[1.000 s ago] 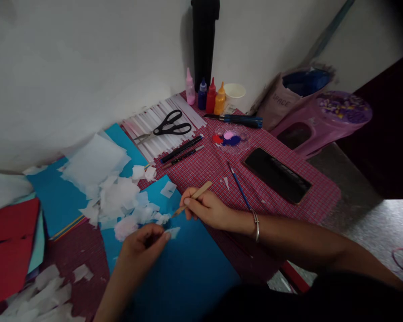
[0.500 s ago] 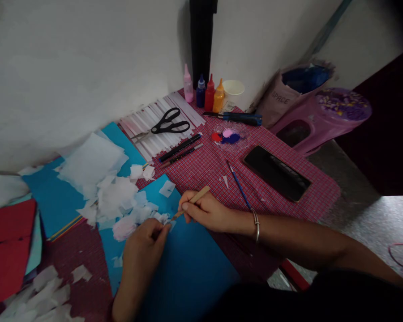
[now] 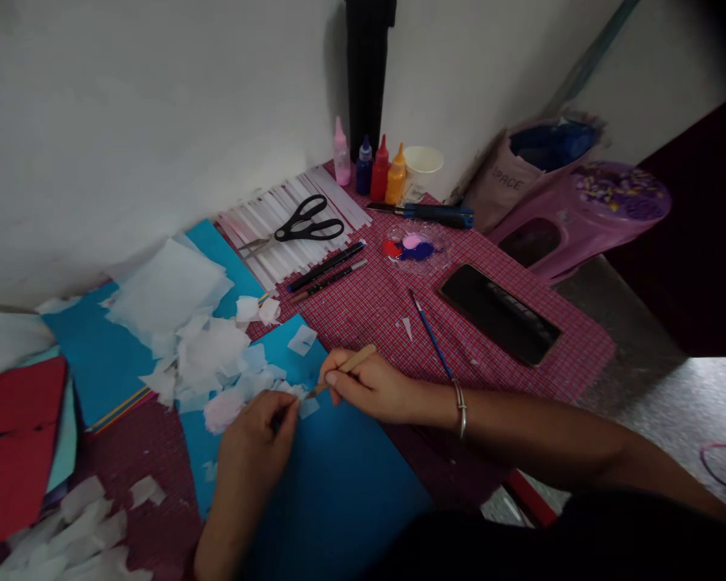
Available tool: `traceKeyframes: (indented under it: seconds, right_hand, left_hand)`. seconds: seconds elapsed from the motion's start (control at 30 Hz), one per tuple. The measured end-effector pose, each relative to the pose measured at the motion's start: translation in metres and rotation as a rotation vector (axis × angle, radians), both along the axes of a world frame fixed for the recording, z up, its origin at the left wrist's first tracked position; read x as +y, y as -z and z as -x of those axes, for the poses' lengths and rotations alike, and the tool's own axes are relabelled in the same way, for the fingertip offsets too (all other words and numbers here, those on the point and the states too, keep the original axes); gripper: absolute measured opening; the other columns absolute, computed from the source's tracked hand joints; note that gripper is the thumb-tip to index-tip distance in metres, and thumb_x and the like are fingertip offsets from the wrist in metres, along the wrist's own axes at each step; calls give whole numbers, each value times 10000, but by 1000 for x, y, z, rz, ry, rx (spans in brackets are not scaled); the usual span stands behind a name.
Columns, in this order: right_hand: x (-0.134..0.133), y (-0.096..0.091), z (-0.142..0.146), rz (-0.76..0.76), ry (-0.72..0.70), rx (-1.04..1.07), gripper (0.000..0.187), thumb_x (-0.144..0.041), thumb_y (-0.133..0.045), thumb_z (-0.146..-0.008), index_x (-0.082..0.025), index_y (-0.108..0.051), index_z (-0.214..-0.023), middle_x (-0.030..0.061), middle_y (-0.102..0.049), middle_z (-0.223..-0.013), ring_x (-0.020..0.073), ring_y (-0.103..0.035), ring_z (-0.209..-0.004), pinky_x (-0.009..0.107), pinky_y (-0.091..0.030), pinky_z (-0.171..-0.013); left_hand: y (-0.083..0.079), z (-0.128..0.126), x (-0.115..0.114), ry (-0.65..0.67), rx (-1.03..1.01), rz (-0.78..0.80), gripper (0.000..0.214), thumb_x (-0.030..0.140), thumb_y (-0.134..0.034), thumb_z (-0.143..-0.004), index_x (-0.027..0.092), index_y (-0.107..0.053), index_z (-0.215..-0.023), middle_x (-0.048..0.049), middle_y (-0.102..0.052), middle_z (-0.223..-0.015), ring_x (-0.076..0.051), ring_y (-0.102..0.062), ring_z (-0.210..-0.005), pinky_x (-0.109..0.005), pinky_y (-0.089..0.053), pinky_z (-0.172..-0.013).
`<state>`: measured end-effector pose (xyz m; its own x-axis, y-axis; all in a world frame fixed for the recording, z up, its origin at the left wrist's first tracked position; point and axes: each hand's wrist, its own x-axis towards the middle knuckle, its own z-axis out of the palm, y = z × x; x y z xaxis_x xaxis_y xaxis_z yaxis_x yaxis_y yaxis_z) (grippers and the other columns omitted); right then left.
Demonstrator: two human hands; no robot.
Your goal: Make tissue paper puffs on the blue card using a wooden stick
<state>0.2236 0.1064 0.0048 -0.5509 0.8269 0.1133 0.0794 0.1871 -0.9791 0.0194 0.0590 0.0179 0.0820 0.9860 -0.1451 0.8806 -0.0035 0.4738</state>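
"SPACE" on brown bag [image 3: 506,181] by wall; nothing else legible.

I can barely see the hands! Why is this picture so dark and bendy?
Head view: dim light dulls the left hand and the right hand gripping a wooden stick; the bottom right corner goes black; the wide lens curves the wall.

Grips a wooden stick [image 3: 349,365] in the right hand [image 3: 369,389], tip down at a small white scrap [image 3: 308,407] on the blue sheet [image 3: 339,476]. Rests the left hand [image 3: 255,440] just beside it. Shows scissors [image 3: 306,224], paint bottles [image 3: 380,171] behind.
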Motion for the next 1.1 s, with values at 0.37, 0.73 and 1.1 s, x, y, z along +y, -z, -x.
traceKeyframes:
  seconds: [0.37, 0.73, 1.1]
  right_hand:
    - [1, 1, 2, -70, -20, -63, 286, -172, -399, -899, -164, -546, -653, 26, -632, -799, 116, -585, -680, 251, -460, -685]
    - [1, -3, 4, 21, -32, -72, 195, -146, -405, -899, -163, -571, -797, 3, -608, -726, 114, -579, -643, 242, -452, -649]
    - [4, -4, 6, 81, -84, -94, 169, -126, -435, -899, -165, -592, -853, -2, -629, -744, 104, -570, -642, 226, -437, -611]
  left_hand:
    - [0, -3, 4, -33, -40, -39, 217, 371, -493, -834, 207, -625, -783, -22, -667, -736, -185, -616, -676, -294, -459, -629]
    - [-20, 14, 1, -384, -227, -79, 439, 481, -599, -763, 228, -583, -1122, 28, -554, -731, -112, -524, -581, -215, -412, -528]
    - [-26, 14, 6, -301, -244, -1, 376, 477, -578, -757, 188, -628, -992, 35, -527, -635, -111, -496, -525, -211, -394, -482]
